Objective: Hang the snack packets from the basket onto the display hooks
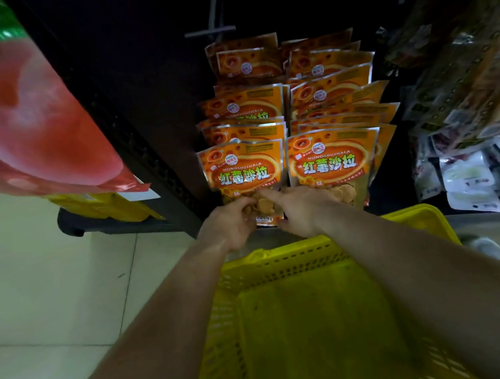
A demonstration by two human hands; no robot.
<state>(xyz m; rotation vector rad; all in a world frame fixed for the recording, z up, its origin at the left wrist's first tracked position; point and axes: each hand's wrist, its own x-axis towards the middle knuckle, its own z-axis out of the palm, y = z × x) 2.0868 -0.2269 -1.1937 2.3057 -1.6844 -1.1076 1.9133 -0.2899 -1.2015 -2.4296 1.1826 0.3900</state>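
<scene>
Head camera is showing my left hand (230, 221) pinching the bottom edge of the front sweet-potato chip packet (244, 174), hanging in the left row above the far rim of the yellow basket (285, 258); my right hand (300, 211) is pressing a straight forefinger on it. I'm judging it light, slick, crinkly, chips brittle: gripping the top seal is looking safest.
</scene>
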